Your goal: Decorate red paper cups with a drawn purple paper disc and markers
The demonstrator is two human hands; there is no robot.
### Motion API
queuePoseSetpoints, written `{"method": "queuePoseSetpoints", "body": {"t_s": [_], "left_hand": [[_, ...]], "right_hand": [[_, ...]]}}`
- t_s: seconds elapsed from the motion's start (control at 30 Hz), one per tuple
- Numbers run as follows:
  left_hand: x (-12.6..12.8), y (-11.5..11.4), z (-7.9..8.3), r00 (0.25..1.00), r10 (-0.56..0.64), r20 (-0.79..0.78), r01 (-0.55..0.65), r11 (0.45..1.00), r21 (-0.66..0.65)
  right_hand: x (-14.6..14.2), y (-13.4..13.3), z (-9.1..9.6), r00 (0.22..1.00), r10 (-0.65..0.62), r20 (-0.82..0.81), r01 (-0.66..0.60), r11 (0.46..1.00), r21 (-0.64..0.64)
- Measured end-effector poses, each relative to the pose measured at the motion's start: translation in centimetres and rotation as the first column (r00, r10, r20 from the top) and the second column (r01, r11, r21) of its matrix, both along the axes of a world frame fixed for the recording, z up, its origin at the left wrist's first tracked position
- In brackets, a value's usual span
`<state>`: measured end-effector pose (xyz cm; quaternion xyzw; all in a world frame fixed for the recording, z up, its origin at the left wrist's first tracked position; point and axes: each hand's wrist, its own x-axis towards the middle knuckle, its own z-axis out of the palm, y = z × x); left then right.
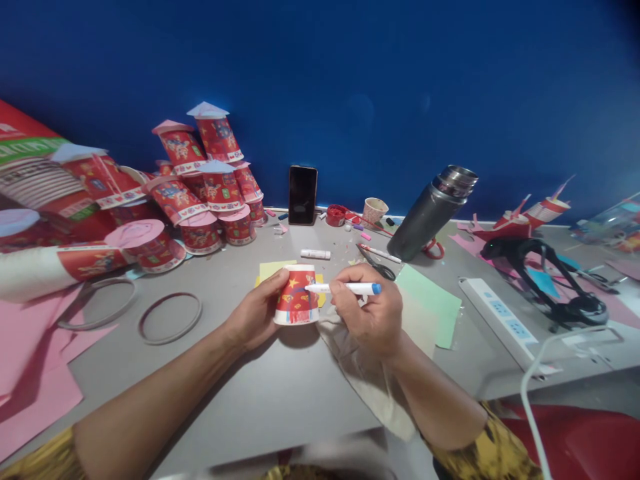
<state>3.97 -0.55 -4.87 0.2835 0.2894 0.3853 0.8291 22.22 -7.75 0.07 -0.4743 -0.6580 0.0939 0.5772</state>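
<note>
1. Midway between the worktop's [240, 407] left and right edges, the person's left hand [259, 310] was clasped round a red paper cup [297, 298], upside down with its wide rim low, apparently to steady it and turn its printed front outward
2. The right hand [369, 313] was pinched on a white marker [361, 289], tip toward the cup's front; the level hold seemed meant for fine control
3. By the far edge a phone [303, 195] stood upright near the blue wall [330, 87], probably leaning there for support
4. Toward the far left corner a stack of red cups [219, 139] rose in tiers, perhaps set aside to spare the arms some room
5. From where I stood, the left fingertips were lost behind the cup, and I couldn't tell whether the marker's tip touched it
6. The right hand partly hid the scissors [384, 270], its forearm covered some pale cloth [367, 380], and a clear object [613, 223] by the far right corner was too blurred to name
</note>
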Motion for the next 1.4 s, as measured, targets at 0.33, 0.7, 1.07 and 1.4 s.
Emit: {"method": "queuePoseSetpoints", "body": {"t_s": [0.33,0.7,1.07,1.4], "left_hand": [[-0.08,0.02,-0.03,1.0,-0.015,0.0,0.015,1.0,-0.023],[-0.06,0.05,0.09,0.999,-0.043,0.015,0.044,0.999,-0.031],[0.01,-0.06,0.0,1.0,-0.017,0.0,0.017,0.999,-0.035],[0.05,-0.11,-0.17,0.999,-0.014,0.046,0.015,1.0,-0.008]], "right_hand": [[0.08,-0.03,0.11,0.999,-0.001,-0.034,0.0,1.0,-0.009],[0.34,-0.04,0.05,0.999,-0.015,-0.038,0.014,0.999,-0.047],[0.36,-0.02,0.19,1.0,-0.019,-0.021,0.019,0.999,-0.037],[0.12,-0.13,-0.06,0.998,0.028,-0.05,-0.028,1.0,-0.01]]}}
